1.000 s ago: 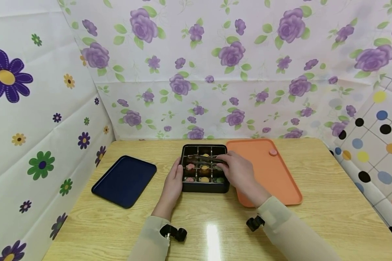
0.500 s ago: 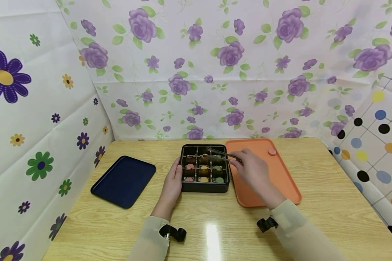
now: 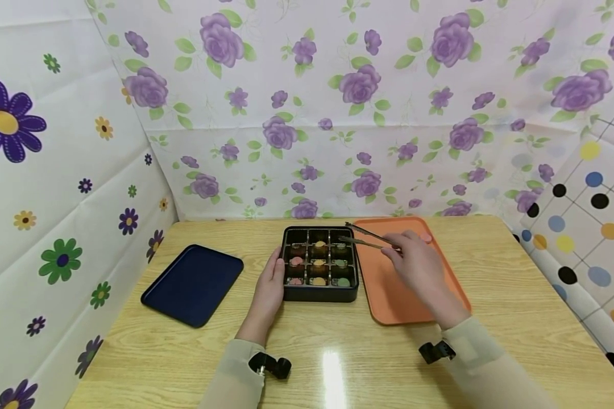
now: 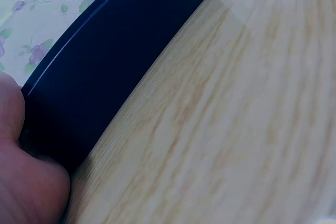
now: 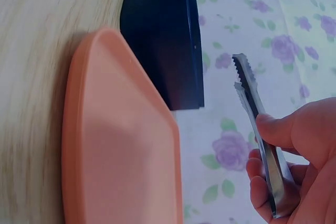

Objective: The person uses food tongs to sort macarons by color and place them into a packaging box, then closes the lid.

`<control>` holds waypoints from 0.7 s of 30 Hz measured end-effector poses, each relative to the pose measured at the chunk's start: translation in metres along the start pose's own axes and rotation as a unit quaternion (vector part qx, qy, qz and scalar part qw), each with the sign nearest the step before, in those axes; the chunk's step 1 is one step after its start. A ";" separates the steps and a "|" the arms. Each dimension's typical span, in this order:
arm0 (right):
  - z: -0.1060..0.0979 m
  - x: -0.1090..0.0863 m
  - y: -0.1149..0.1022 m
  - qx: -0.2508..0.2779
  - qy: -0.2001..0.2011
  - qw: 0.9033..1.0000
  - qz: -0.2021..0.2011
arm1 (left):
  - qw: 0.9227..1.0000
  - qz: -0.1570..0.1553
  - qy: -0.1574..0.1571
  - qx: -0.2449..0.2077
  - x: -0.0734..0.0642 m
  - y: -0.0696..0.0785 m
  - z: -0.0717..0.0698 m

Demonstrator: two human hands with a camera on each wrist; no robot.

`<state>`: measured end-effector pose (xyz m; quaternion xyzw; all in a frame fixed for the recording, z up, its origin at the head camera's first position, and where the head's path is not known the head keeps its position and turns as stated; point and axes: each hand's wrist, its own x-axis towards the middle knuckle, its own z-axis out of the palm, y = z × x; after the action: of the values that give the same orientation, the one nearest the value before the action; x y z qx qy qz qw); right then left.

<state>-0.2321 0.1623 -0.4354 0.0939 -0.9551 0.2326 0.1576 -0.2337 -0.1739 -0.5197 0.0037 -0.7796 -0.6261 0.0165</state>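
In the head view a black divided box [image 3: 320, 293] stands mid-table, with pink candies [image 3: 297, 261], yellow candies [image 3: 319, 263] and green candies [image 3: 341, 263] in its compartments. My left hand [image 3: 271, 284] rests along the box's left wall, thumb near the rim; the left wrist view has the hand [image 4: 29, 182] against the dark side. Small metal tongs [image 3: 370, 236] are gripped by my right hand [image 3: 417, 264], above the orange tray. Their serrated tips stand apart with nothing between them, as the right wrist view makes plain, where thumb and fingers of the hand [image 5: 310, 156] pinch the tongs [image 5: 262, 135].
An orange tray [image 3: 389, 301] lies right of the box, a pink round candy [image 3: 426, 238] near its far right corner. To the left lies a dark blue tray [image 3: 194, 284]. Behind the wooden table [image 3: 297, 352] hangs a floral cloth [image 3: 307, 113].
My right hand has drawn the tongs rightward from over the box, and their tips have spread apart. The left hand stays at the box's side.
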 end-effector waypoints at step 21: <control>-0.030 -0.015 0.060 -0.028 0.019 0.998 0.044 | 1.000 0.000 -0.003 -0.003 -0.002 0.001 0.000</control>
<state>-0.2259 0.2309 -0.4399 0.0431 -0.9612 0.2140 0.1685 -0.2320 -0.1732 -0.5185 0.0017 -0.7776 -0.6286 0.0146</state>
